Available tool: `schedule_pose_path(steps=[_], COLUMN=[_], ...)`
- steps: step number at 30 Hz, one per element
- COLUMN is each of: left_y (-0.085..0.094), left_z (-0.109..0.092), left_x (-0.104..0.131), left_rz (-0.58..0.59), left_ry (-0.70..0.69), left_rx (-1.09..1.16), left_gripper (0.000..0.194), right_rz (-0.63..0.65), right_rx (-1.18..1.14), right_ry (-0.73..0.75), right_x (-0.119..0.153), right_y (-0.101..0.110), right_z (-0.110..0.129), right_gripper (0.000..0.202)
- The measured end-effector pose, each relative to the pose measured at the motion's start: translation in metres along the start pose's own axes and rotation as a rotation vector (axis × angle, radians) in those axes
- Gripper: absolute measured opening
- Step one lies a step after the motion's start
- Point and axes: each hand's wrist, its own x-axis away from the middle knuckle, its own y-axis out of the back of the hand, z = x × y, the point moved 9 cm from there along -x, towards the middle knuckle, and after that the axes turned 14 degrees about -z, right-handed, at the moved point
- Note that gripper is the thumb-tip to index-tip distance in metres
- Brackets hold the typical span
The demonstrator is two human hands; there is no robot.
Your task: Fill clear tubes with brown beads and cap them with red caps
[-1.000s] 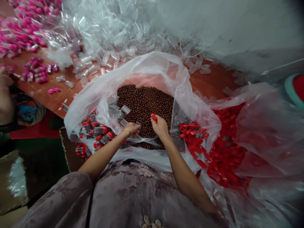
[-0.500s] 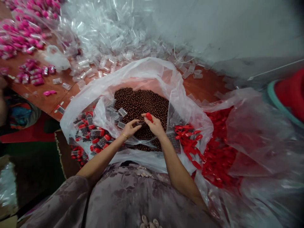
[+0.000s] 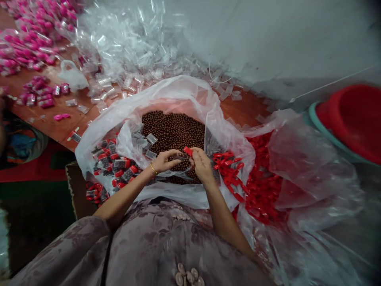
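Observation:
Small brown balls [image 3: 172, 129] fill the middle of an open white plastic bag [image 3: 184, 83]. Over them, my left hand [image 3: 166, 161] is closed on a small clear container [image 3: 181, 156] with brown balls in it. Just right of it, my right hand [image 3: 202, 165] pinches a red cap [image 3: 188, 151] close to the container's end. A few clear containers [image 3: 151, 138] lie at the left edge of the balls. Filled containers with red caps [image 3: 122, 163] are heaped on the left, loose red caps [image 3: 228, 163] on the right.
Many clear containers [image 3: 127, 47] are piled behind the bag. Pink-capped pieces [image 3: 29, 39] cover the far left of the red-brown table [image 3: 56, 125]. More red pieces [image 3: 264, 190] lie under clear plastic at right, near a red basin [image 3: 354, 119].
My right hand has turned, and the red cap now lies nearly level beside the container. My left hand has stayed nearly in place. The view has shifted slightly to the right.

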Motion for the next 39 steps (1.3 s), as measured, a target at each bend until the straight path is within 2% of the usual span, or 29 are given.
schedule_pose_path(steps=[2,4,6,8,11,16,20,24,29,31,34,37,39], left_y=[-0.002,-0.005,-0.009,-0.013,-0.016,-0.02,-0.025,-0.023,-0.024,-0.025,-0.022,-0.017,-0.016], left_z=[0.005,0.01,0.011,0.01,0.006,0.003,0.003,0.003,0.006,0.006,0.004,0.001,0.0], left_x=[0.002,0.005,0.009,0.014,0.021,0.029,0.034,0.033,0.033,0.032,0.027,0.021,0.021], left_rz=[-0.021,-0.031,-0.002,0.044,0.109,0.232,0.318,0.285,0.271,0.269,0.22,0.157,0.15], left_ry=[0.069,0.143,0.202,0.244,0.281,0.314,0.36,0.342,0.331,0.32,0.28,0.253,0.253], left_rx=[0.058,0.153,0.24,0.306,0.366,0.357,0.374,0.395,0.357,0.36,0.37,0.393,0.416], left_gripper=[0.039,0.043,0.046,0.048,0.048,0.049,0.049,0.048,0.051,0.051,0.047,0.044,0.043], right_rz=[-0.012,-0.06,-0.092,-0.077,-0.009,0.181,0.182,0.089,0.139,0.082,0.022,0.116,0.145], right_rx=[0.01,-0.05,-0.134,-0.17,-0.102,0.078,0.142,0.23,0.355,0.427,0.401,0.26,0.21], right_ry=[0.002,-0.076,-0.177,-0.211,-0.159,-0.102,0.033,0.176,0.24,0.251,0.177,0.034,-0.005], right_x=[0.001,0.002,0.003,0.005,0.007,0.009,0.007,0.005,-0.001,-0.008,-0.013,-0.005,0.002], right_y=[-0.001,0.001,0.003,0.001,-0.001,-0.012,-0.012,-0.006,-0.011,-0.007,0.0,-0.004,-0.005], right_z=[0.001,-0.007,-0.017,-0.022,-0.019,-0.012,-0.001,0.008,0.006,0.005,0.0,-0.01,-0.013], right_gripper=[0.034,0.036,0.036,0.035,0.031,0.026,0.023,0.022,0.022,0.023,0.029,0.036,0.035])
